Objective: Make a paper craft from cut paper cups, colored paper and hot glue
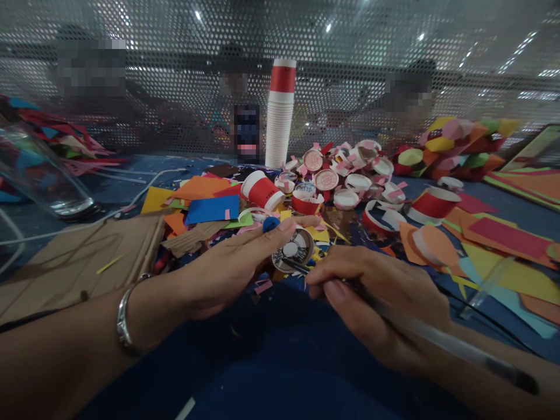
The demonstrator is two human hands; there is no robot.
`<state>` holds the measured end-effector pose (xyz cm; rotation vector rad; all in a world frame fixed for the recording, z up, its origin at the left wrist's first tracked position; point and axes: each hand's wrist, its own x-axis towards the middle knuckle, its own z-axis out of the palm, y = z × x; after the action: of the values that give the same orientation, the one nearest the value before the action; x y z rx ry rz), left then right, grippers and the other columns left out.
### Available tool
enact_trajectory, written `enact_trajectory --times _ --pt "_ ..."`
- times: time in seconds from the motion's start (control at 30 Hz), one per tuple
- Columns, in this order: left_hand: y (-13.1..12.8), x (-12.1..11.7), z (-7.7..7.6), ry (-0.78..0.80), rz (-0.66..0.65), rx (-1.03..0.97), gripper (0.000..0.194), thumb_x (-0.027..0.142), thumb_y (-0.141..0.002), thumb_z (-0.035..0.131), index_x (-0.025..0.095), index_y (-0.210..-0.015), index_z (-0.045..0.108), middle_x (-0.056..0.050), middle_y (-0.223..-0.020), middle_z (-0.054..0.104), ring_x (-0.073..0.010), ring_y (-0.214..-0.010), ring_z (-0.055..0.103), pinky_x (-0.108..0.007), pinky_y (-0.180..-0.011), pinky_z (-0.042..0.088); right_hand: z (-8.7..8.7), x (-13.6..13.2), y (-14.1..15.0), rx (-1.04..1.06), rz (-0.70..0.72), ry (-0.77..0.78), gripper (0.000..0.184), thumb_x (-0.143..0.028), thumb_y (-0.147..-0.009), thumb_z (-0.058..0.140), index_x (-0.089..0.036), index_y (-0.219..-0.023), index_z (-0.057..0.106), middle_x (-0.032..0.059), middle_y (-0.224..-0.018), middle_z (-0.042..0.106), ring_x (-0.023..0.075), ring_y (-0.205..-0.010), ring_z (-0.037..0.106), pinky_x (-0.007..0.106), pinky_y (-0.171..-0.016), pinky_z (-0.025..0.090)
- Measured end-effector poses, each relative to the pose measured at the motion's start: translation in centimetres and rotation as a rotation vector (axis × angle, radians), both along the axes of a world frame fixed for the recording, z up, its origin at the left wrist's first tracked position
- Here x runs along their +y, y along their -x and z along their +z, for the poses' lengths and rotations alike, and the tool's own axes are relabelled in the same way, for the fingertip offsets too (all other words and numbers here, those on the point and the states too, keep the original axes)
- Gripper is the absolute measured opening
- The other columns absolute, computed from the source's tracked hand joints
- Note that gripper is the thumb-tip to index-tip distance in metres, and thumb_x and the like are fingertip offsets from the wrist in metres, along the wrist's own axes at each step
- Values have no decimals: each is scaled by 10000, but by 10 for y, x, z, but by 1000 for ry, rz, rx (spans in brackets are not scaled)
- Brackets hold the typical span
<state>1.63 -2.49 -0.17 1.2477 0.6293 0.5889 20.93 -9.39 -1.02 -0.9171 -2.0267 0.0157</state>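
My left hand (245, 251), with a silver bangle at its wrist, is closed on the rim of a cut-off paper cup base (291, 248). Black marks and a pale round centre show on the base's face. A small blue round thing (271, 224) sits by my left thumb; I cannot make out what it is. In my right hand (376, 303) is a pen (437, 335) with a clear barrel and a dark end. Its tip meets the lower part of the cup base, or comes very close to it. Coloured paper scraps (265, 287) lie around both hands.
Behind the hands stands a tall stack of paper cups (279, 128). Right of it are piled cut cup bases (326, 179). Cardboard (74, 262) and a tilted glass (52, 175) are at left, coloured paper sheets (503, 274) at right. A perforated metal screen (175, 76) closes the back.
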Motion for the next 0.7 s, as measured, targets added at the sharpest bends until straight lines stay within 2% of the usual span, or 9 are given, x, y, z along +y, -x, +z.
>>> enact_trajectory --times 0.13,0.3,0.5,0.7 --pt "-1 1 -1 4 -21 -42 462 520 -1036 563 256 -1393 694 -74 -1188 765 -223 -1039 672 -325 -905 499 -1 -2 0 4 17 -2 206 -109 -933 503 -182 -943 696 -17 -827 774 73 -753 742 153 -832 581" --pt "-2 1 -3 31 -33 -57 446 490 -1035 578 251 -1392 697 -74 -1211 763 -226 -1071 662 -304 -872 481 0 0 4 39 78 -20 199 -82 -909 513 -189 -944 677 -23 -811 778 71 -743 747 140 -798 586" --pt "0 2 -5 70 -72 -21 484 536 -1035 546 329 -1464 630 -56 -1227 756 -205 -958 650 -274 -636 390 2 1 5 45 99 -25 209 -56 -895 526 -196 -957 668 -20 -825 791 77 -738 749 152 -786 599" --pt "0 1 -2 78 -73 46 520 594 -990 590 355 -1449 641 -38 -1186 759 -185 -884 602 -279 -631 347 2 0 3 46 107 -23 206 -64 -905 524 -199 -976 662 -13 -841 794 94 -760 759 178 -784 608"
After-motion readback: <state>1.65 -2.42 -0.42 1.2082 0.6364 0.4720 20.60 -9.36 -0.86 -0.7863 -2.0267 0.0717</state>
